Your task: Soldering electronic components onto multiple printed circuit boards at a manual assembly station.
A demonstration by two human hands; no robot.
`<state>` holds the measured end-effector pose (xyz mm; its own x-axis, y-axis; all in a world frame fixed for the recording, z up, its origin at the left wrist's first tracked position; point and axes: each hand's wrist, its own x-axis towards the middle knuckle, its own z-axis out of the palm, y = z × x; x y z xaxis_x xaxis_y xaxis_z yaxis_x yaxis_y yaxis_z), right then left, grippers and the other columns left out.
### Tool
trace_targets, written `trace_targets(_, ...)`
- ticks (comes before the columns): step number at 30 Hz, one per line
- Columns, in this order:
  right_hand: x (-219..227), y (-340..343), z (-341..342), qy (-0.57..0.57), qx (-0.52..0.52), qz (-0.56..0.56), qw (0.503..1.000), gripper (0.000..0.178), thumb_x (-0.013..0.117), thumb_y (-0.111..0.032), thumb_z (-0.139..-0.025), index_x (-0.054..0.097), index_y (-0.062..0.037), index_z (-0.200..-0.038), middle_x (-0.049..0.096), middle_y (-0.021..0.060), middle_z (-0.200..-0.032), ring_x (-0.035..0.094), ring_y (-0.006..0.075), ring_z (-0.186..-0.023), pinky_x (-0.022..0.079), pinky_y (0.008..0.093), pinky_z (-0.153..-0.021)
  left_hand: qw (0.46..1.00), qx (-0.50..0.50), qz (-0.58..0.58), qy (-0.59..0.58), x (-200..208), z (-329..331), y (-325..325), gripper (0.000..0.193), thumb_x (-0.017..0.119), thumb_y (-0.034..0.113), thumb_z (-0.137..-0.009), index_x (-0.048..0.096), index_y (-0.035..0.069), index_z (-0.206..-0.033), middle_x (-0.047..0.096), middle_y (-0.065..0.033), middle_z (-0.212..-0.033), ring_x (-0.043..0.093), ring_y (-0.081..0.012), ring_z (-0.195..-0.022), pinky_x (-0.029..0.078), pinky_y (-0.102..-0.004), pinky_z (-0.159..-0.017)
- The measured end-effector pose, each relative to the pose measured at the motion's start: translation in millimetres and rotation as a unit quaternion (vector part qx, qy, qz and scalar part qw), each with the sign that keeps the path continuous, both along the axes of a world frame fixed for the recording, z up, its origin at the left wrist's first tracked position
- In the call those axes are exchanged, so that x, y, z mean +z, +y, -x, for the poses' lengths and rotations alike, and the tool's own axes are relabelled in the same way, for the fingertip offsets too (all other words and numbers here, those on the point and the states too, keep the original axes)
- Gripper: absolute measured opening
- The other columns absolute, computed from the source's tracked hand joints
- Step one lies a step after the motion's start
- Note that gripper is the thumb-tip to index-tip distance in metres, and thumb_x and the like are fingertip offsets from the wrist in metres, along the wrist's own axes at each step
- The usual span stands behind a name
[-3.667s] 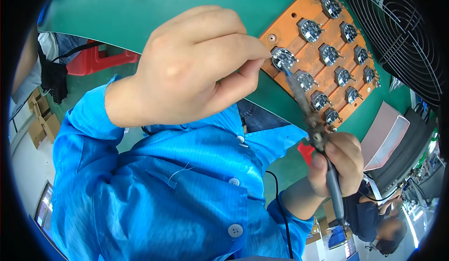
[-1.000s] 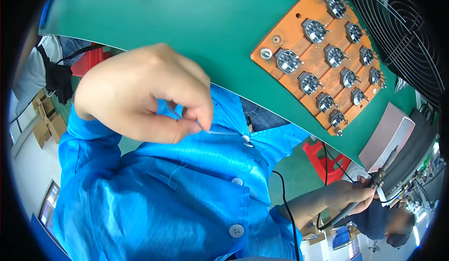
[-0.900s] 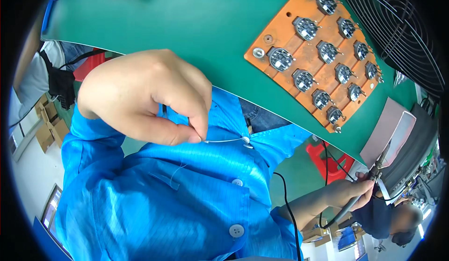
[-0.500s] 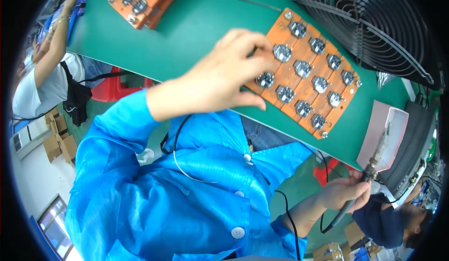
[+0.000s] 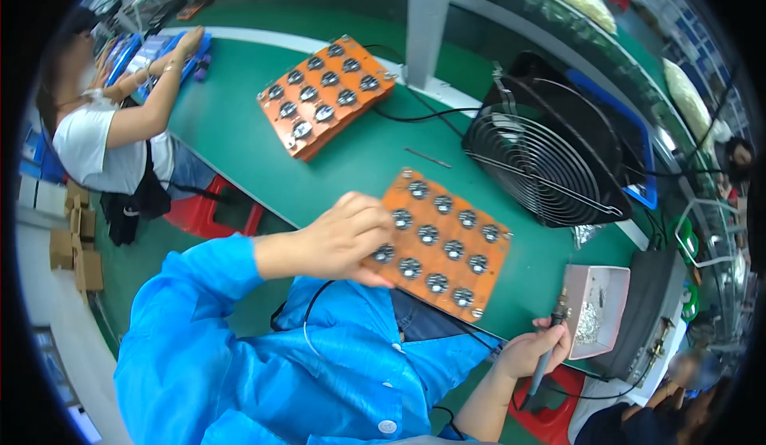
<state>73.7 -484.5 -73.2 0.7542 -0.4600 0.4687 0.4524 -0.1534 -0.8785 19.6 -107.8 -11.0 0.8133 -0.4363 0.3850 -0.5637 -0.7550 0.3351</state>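
Note:
An orange fixture board [image 5: 441, 249] lies near the table's front edge, bearing rows of small round black-and-silver circuit boards [image 5: 428, 233]. At its left edge is my left hand [image 5: 347, 237], fingers curled against the board and thumb lying along the front corner. Its fingertips are partly hidden. My right hand [image 5: 542, 348] is closed round the grey handle of a soldering iron [image 5: 561, 309]. The iron points up, beside a pale pink box [image 5: 613, 317] with small shiny bits of metal inside.
A second orange fixture [image 5: 327, 94] with similar round boards stands farther back. A black fan with a wire guard [image 5: 542, 158] is at the far right. A thin grey rod [image 5: 428, 158] lies between. Another person [image 5: 112, 138] works at the left; a red stool [image 5: 211, 209] stands below.
The view has tilted up, showing more of the table's far side. My left hand's fingers have curled in at the board's left edge. My right hand keeps hold of the soldering iron.

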Motion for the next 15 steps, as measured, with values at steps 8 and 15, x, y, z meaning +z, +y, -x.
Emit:
trace_targets(8, 0, 1, 2, -0.032, 0.028, 0.037, 0.998, 0.015, 0.058, -0.004, -0.099, 0.058, 0.0050, -0.111, 0.060, 0.0151, -0.105, 0.062, 0.0191, -0.075, 0.056, 0.0320, -0.068, 0.992, 0.108, -0.029, -0.064, 26, 65, 40, 0.071, 0.090, 0.053, -0.065, 0.060, 0.005, -0.109, 0.059, -0.0118, -0.113, 0.054, -0.0331, -0.101, 0.042, -0.0465, -0.090)
trace_targets(15, 4, 4, 4, -0.012, 0.021, 0.039, 0.999, 0.016, 0.061, -0.005, -0.099, 0.058, 0.0048, -0.112, 0.062, 0.0152, -0.103, 0.063, 0.0174, -0.074, 0.057, 0.0310, -0.068, 0.915, 0.363, -0.059, -0.165, 47, 92, 106, 0.062, 0.084, 0.048, -0.079, 0.058, 0.001, -0.109, 0.050, -0.0178, -0.115, 0.051, -0.0362, -0.112, 0.044, -0.0462, -0.099)
